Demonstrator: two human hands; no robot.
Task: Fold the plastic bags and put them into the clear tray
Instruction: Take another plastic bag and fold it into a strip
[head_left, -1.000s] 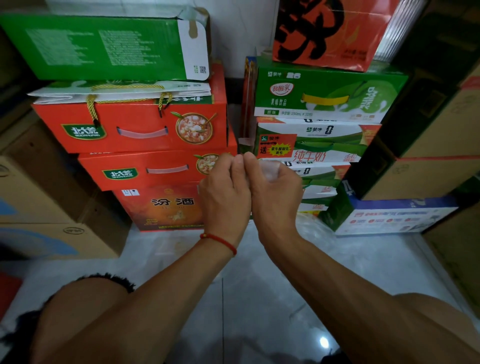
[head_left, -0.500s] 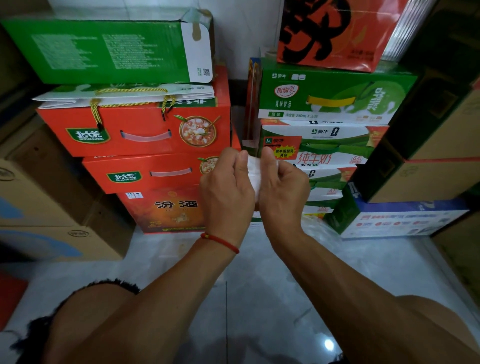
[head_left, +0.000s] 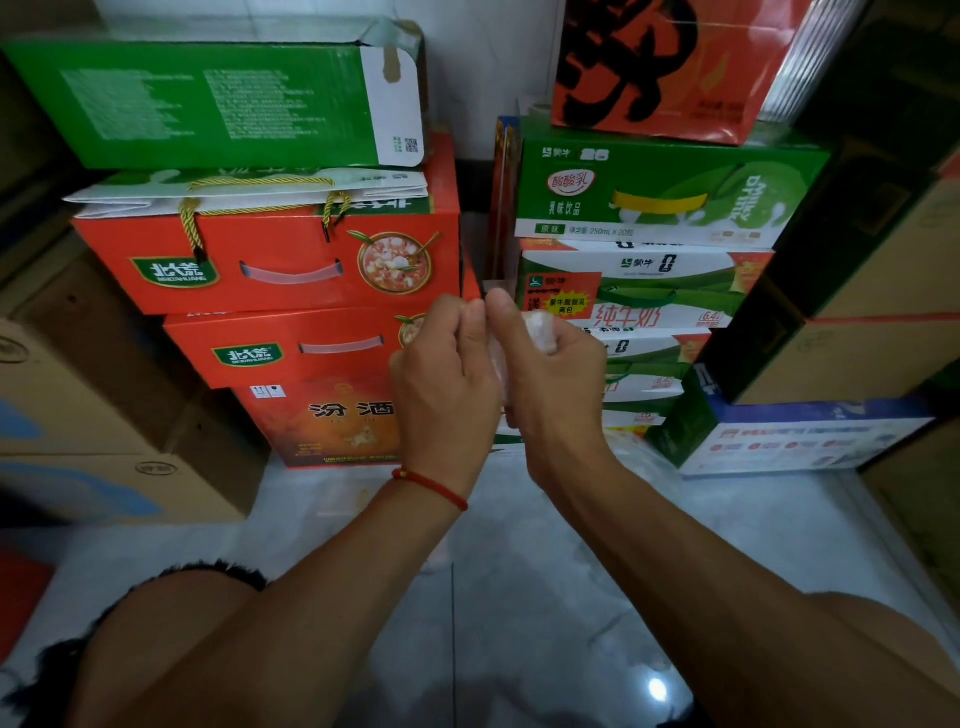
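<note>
Both hands meet before the stacked boxes (head_left: 270, 265): left hand (head_left: 447, 384) and right hand (head_left: 550, 379) pinch a scrunched plastic bag (head_left: 537, 330).

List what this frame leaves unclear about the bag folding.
- Plastic bag, head view: mostly hidden between the left hand and right hand; fold state unreadable.
- Clear tray: not in view.
- Something clear and blurred behind the right wrist: cannot tell what.
</note>
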